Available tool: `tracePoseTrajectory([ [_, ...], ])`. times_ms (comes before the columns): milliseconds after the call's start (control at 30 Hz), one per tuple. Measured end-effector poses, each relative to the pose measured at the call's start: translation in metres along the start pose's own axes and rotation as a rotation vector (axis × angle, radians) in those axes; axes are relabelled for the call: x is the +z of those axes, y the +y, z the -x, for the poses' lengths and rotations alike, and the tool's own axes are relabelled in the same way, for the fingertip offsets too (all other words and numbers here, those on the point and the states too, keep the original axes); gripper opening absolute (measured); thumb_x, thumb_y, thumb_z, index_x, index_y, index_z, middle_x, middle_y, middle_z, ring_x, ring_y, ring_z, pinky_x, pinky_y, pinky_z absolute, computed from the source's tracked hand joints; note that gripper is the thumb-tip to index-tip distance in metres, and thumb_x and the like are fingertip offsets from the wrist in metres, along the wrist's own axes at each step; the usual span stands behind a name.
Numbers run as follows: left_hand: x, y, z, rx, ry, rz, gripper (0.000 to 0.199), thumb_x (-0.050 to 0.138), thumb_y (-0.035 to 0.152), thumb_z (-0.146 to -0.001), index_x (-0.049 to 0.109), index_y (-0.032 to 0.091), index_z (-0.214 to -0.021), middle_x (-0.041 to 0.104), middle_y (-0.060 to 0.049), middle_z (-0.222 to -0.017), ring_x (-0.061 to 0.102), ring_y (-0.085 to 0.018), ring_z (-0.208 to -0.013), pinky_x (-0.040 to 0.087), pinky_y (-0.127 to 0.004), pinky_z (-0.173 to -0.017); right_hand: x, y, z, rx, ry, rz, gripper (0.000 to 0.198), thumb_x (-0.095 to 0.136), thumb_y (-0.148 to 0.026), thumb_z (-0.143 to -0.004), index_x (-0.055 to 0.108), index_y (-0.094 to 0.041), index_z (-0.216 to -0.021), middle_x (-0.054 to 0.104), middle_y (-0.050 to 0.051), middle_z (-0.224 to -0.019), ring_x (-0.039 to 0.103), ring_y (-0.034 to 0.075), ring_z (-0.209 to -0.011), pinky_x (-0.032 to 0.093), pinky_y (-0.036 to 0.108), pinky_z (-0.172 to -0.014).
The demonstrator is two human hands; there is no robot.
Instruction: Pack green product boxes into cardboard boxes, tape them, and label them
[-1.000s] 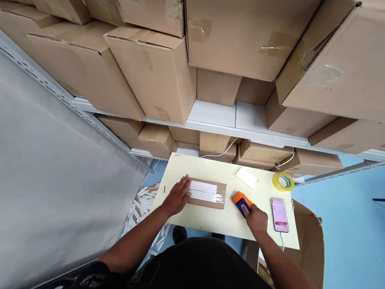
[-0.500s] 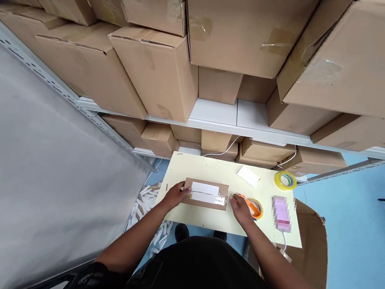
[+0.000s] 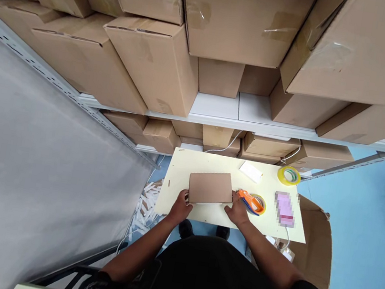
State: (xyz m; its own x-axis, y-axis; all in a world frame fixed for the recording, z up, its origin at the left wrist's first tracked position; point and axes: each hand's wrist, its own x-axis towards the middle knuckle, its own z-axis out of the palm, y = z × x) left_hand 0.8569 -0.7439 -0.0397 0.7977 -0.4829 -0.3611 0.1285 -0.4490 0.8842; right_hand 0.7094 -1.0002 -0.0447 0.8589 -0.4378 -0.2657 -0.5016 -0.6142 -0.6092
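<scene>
A small cardboard box [image 3: 210,188] is held between my two hands over the pale yellow table [image 3: 177,171], tilted so that a plain brown face shows. A thin white strip shows along its lower edge; the rest of that side is hidden. My left hand [image 3: 181,208] is closed on the box's left end, fingers at the lower corner. Gripping the right end is my right hand [image 3: 238,211], its fingertips partly behind the box. Just right of that hand lies an orange tape dispenser [image 3: 251,201] with a tape roll.
A white box [image 3: 251,171], a yellow tape roll [image 3: 288,176] and a blurred pink phone-like thing [image 3: 284,209] with a cable lie on the table. Shelves of cartons [image 3: 243,21] stand behind. An open carton [image 3: 315,245] is at the right, and paper scraps [image 3: 145,205] lie on the floor.
The box has been turned: its white label and clear tape faced up before, and now a bare brown face shows. Both hands have shifted to its lower corners.
</scene>
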Motion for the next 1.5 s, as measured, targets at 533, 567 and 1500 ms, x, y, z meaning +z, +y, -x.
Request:
tracePoseTrajectory([
  [533, -0.006, 0.106, 0.035, 0.415, -0.031, -0.414, 0.016, 0.052, 0.018, -0.088, 0.065, 0.023, -0.096, 0.067, -0.005, -0.099, 0.064, -0.021, -0.098, 0.054, -0.035, -0.093, -0.027, 0.078, 0.021, 0.240, 0.155, 0.381, 0.032, 0.055, -0.035, -0.096, 0.071, -0.013, -0.112, 0.071, 0.020, -0.117, 0.058, 0.035, -0.123, 0.026, 0.050, -0.114],
  [567, 0.004, 0.115, 0.032, 0.412, -0.075, -0.408, 0.015, 0.052, 0.020, -0.090, 0.066, 0.023, -0.096, 0.068, -0.005, -0.099, 0.065, -0.020, -0.097, 0.054, -0.034, -0.092, -0.032, 0.078, 0.023, 0.242, 0.157, 0.323, 0.032, 0.054, -0.036, -0.096, 0.071, -0.013, -0.110, 0.072, 0.020, -0.116, 0.059, 0.034, -0.120, 0.029, 0.049, -0.112],
  [1500, 0.094, 0.187, -0.090, 0.607, -0.566, -0.846, 0.026, 0.049, 0.024, -0.098, 0.074, 0.018, -0.102, 0.074, -0.012, -0.104, 0.066, -0.025, -0.098, 0.049, -0.033, -0.087, -0.022, -0.030, 0.116, 0.575, 0.356, -0.598, 0.062, 0.059, -0.079, -0.082, 0.051, -0.023, -0.058, 0.051, -0.001, -0.051, 0.049, 0.016, -0.054, 0.033, 0.027, -0.051],
])
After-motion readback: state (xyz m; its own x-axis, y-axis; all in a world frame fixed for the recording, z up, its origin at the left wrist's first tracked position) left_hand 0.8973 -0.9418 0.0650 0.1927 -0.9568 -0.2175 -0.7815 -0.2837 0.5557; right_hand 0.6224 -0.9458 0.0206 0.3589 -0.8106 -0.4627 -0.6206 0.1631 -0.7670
